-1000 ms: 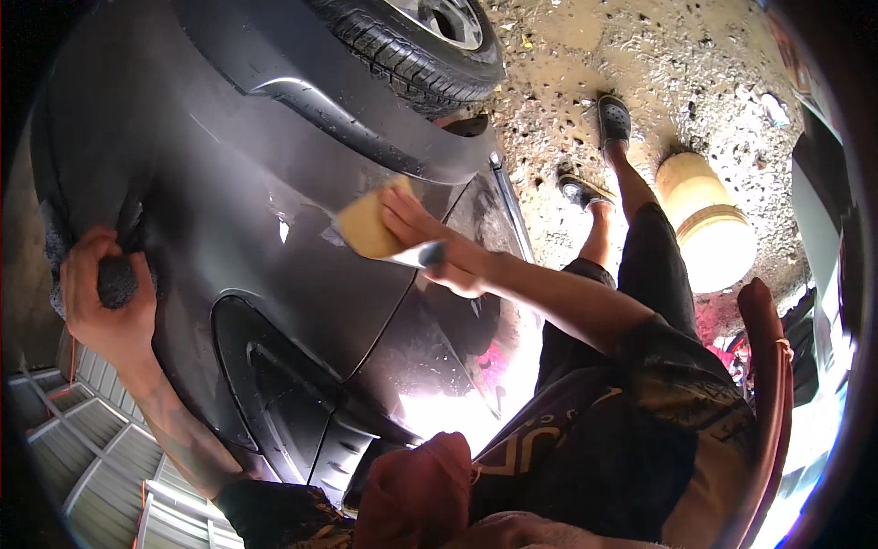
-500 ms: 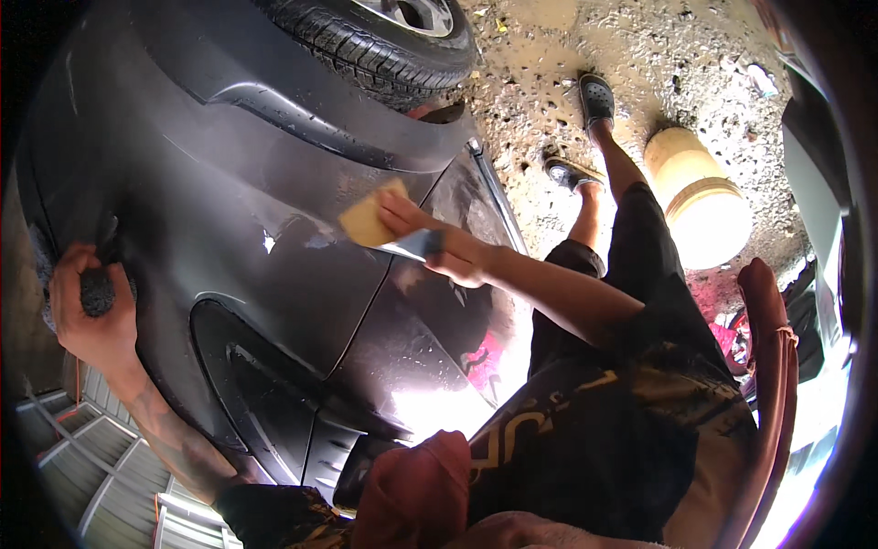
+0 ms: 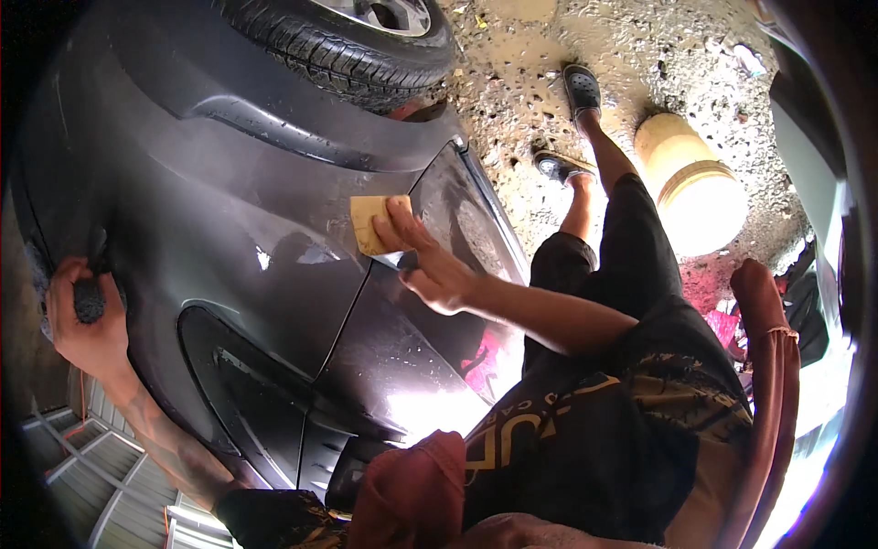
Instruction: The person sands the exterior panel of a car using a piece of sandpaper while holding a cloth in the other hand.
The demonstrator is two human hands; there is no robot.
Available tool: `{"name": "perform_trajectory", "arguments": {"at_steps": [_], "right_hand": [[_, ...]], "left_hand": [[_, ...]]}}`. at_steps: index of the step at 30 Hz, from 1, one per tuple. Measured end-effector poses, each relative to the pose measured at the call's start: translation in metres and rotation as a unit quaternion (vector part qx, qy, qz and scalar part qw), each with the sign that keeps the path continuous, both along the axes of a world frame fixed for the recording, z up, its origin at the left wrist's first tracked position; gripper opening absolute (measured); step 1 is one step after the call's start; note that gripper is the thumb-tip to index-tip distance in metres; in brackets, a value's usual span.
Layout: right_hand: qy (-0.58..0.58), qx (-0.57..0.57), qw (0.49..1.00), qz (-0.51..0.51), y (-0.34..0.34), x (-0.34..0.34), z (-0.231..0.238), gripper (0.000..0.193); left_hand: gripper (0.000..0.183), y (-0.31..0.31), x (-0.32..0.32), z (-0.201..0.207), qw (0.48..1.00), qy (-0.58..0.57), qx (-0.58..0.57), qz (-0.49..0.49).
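Observation:
A dark grey car body panel (image 3: 229,215), wet and shiny, spans the view's left half. On it, close to the seam with the neighbouring panel, my right hand (image 3: 434,270) presses a tan sheet that looks like sandpaper (image 3: 368,220). My fingertips lie over the sheet; a greyish part shows under the palm. At the far left, my left hand (image 3: 96,334) is curled around a dark grey spongy wad (image 3: 90,300), its thumb and fingers closed on it. Whether that is a sponge or a cloth I cannot tell.
A car wheel (image 3: 366,55) is at the top, above the wheel arch trim. Muddy, stony ground (image 3: 512,82) lies to the right, with a yellowish bucket (image 3: 686,183) near my feet in dark clogs (image 3: 582,90). A reddish cloth (image 3: 412,489) hangs in front of me.
My right hand has moved slightly down along the panel with the sandpaper, which now lies flatter and squarer. The left hand keeps its hold at the far left; the whole view has shifted slightly.

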State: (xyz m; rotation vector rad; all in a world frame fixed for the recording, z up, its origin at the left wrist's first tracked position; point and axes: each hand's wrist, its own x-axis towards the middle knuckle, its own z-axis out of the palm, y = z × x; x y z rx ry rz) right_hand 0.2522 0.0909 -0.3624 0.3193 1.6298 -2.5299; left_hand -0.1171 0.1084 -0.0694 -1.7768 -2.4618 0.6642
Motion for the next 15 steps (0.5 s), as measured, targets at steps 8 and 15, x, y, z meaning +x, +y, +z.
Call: {"name": "perform_trajectory", "arguments": {"at_steps": [8,15], "right_hand": [[-0.095,0.032,0.990,-0.103,0.002,-0.027,0.036,0.083],[-0.264,-0.187,0.945,-0.040,0.004,-0.062,0.022,0.070]], "left_hand": [[0.020,0.000,0.004,-0.001,1.000,0.017,0.012,0.018],[0.021,0.001,0.000,-0.010,0.999,-0.009,0.038,-0.024]]}}
